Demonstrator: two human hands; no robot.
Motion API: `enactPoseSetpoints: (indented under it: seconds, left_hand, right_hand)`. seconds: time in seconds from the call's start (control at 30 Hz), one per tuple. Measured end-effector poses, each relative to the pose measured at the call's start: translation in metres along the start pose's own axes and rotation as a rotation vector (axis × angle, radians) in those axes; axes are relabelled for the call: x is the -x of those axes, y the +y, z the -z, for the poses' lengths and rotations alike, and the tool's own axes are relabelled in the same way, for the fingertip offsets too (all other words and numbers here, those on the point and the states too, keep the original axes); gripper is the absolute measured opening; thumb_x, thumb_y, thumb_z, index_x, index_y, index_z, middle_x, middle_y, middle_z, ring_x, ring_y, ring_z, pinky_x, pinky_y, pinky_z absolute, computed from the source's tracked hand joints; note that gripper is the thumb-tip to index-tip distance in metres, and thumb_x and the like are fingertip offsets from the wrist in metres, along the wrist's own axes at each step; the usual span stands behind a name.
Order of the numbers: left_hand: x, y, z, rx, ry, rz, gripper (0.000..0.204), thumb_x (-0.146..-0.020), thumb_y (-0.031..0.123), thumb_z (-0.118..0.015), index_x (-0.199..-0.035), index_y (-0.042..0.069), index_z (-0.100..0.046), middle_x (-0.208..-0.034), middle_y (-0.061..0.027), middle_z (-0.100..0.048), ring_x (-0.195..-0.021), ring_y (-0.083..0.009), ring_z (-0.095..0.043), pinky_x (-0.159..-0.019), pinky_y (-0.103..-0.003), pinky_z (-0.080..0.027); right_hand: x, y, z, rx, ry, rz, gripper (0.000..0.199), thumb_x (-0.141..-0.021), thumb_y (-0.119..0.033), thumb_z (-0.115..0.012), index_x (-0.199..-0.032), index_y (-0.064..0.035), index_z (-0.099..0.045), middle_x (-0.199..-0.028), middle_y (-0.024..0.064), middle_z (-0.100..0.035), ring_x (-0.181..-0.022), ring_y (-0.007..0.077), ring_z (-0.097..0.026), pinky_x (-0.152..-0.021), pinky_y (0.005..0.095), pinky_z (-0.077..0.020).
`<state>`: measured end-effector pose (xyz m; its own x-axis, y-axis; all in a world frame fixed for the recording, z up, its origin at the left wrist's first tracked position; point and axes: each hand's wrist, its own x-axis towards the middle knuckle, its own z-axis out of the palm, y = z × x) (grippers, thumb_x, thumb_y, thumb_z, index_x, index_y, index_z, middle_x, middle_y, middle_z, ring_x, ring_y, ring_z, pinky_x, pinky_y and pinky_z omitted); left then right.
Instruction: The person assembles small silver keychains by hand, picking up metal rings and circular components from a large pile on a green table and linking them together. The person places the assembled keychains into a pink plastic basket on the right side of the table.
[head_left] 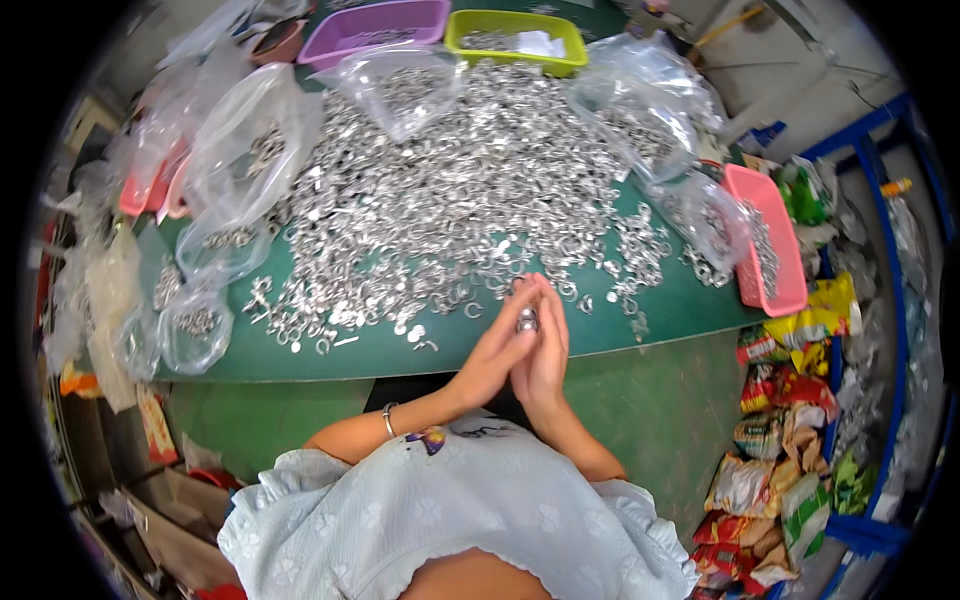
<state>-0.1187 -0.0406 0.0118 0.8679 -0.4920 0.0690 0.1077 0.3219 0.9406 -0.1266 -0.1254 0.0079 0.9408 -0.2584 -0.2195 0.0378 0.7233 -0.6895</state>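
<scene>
Near the front edge of the green table, my left hand [492, 352] and my right hand [547, 352] are brought together, fingers pointing away from me. Between the palms and thumbs show small shiny metal pieces [527, 319]; their exact shape and how many there are stay hidden. Both hands are closed round them. Just beyond my fingertips spreads a large heap of small silvery metal parts [450, 180], many of them ring- or hook-shaped, some flat and round. A few loose ones lie close to the left of my hands.
Clear plastic bags with metal parts stand at the left [245, 150] and right [640, 120]. A purple basket [330, 45] and a yellow-green basket [575, 58] stand at the back, a pink basket [790, 270] at the right edge. Colourful packets [760, 480] lie beside a blue rack [900, 350].
</scene>
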Motion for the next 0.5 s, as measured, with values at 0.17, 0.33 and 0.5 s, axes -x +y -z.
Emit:
enactPoseSetpoints:
  seconds: [0.17, 0.33, 0.5]
  left_hand:
    - [-0.013, 0.002, -0.012, -0.103, -0.103, -0.272, 0.047, -0.086, 0.005, -0.045, -0.131, -0.001, -0.032, -0.141, -0.0166, -0.020, -0.132, -0.0276, -0.018, -0.106, -0.039, -0.015]
    - [-0.003, 0.005, 0.018, -0.103, 0.081, -0.307, 0.031, -0.084, -0.004, -0.041, -0.115, -0.002, -0.048, -0.122, -0.0150, -0.043, -0.118, -0.0265, -0.041, -0.096, -0.037, -0.036]
    - [0.008, -0.003, 0.049, -0.262, 0.139, -0.084, 0.025, -0.084, -0.005, -0.042, -0.105, -0.002, -0.055, -0.111, -0.0106, -0.049, -0.103, -0.0174, -0.050, -0.088, -0.029, -0.041]
  right_hand:
    - [-0.014, -0.021, 0.014, -0.371, 0.062, -0.221, 0.026, -0.090, -0.013, -0.045, -0.111, 0.0011, -0.048, -0.109, 0.0114, -0.051, -0.099, 0.0208, -0.052, -0.088, 0.0326, -0.0421]
    - [-0.053, -0.079, 0.072, -0.634, 0.077, -0.249, 0.018, -0.082, -0.003, -0.046, -0.097, 0.0071, -0.049, -0.094, 0.0172, -0.054, -0.091, 0.0261, -0.053, -0.082, 0.0365, -0.0466]
    - [-0.133, -0.205, 0.101, -0.156, 0.163, 0.329, 0.023, -0.072, 0.005, -0.050, -0.095, 0.0049, -0.047, -0.093, 0.0135, -0.052, -0.088, 0.0226, -0.049, -0.086, 0.0386, -0.0394]
